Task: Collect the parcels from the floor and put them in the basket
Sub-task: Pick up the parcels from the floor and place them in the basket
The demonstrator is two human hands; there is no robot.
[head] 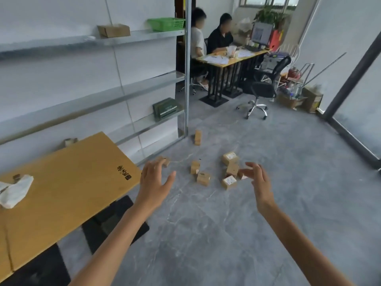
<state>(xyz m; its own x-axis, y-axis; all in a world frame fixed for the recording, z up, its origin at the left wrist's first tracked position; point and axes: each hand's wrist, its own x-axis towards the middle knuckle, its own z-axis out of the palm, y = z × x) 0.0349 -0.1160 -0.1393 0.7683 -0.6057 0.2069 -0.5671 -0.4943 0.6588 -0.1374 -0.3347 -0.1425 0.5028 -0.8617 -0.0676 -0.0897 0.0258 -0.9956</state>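
Fingers [153, 165] of left hand [155, 178] spread and loosely bent, palm down, gripping nothing, thumb out toward 3 o'clock. Fingers [247, 172] of right hand [258, 178] also spread and slightly curled, empty, tips aimed toward 10 o'clock. Both hands raised in the air above the grey floor [206, 234], well apart from each other, bare forearms reaching in from 6 o'clock.

Between the hands and on toward 12 o'clock, small brown parcels [203, 178] scattered on the floor, several with white labels, the nearest partly hidden behind the right fingertips. Small parcel [165, 161] peeking out behind the left fingertips; contact impossible to judge. Lone parcel [198, 137] standing on end farther off at 12 o'clock, near the foot of the shelving post.

Green basket [166, 24] up on the top shelf at 11 o'clock, with a cardboard box [113, 30] on the same shelf. Wooden table [68, 182] at 9 o'clock, white crumpled bag [15, 191] lying on it. At 1 o'clock, two persons seated at a desk [233, 58], black office chair [261, 87] beside it.
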